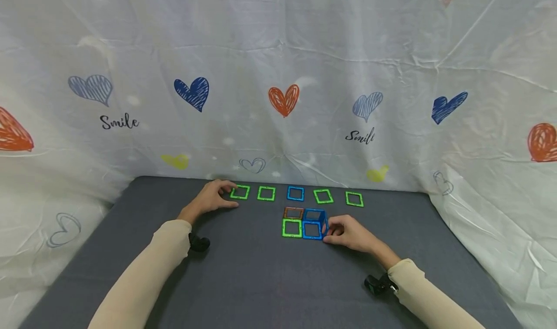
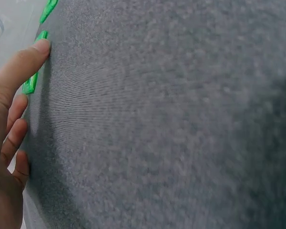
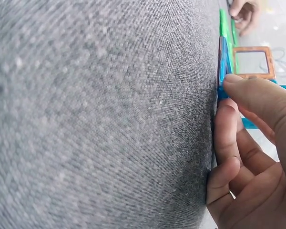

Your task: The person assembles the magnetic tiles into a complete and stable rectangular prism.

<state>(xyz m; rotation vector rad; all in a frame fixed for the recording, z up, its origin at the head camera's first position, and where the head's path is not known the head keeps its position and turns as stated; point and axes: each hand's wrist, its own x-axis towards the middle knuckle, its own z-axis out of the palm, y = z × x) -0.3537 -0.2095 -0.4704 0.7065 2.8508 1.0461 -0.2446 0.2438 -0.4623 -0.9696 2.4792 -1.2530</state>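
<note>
My left hand (image 1: pixel 211 197) is at the left end of a row of magnetic tiles, its thumb and fingers spread apart beside a green square tile (image 1: pixel 240 199). In the left wrist view the thumb overlaps that tile; contact is unclear. My right hand (image 1: pixel 351 234) pinches a blue square tile (image 1: pixel 325 222) at the right side of a small tile structure. There, a green tile (image 1: pixel 292 236) and a blue tile (image 1: pixel 312 238) lie side by side. Behind them an orange tile (image 3: pixel 271 59) stands upright beside another blue tile (image 1: pixel 314 210).
The row along the dark table's (image 1: pixel 261 280) back continues with a green tile (image 1: pixel 266 200), a blue tile (image 1: pixel 296 200) and two more green tiles, one tilted (image 1: pixel 323 202) and one rightmost (image 1: pixel 354 205). A white printed curtain (image 1: pixel 243 140) hangs behind the table.
</note>
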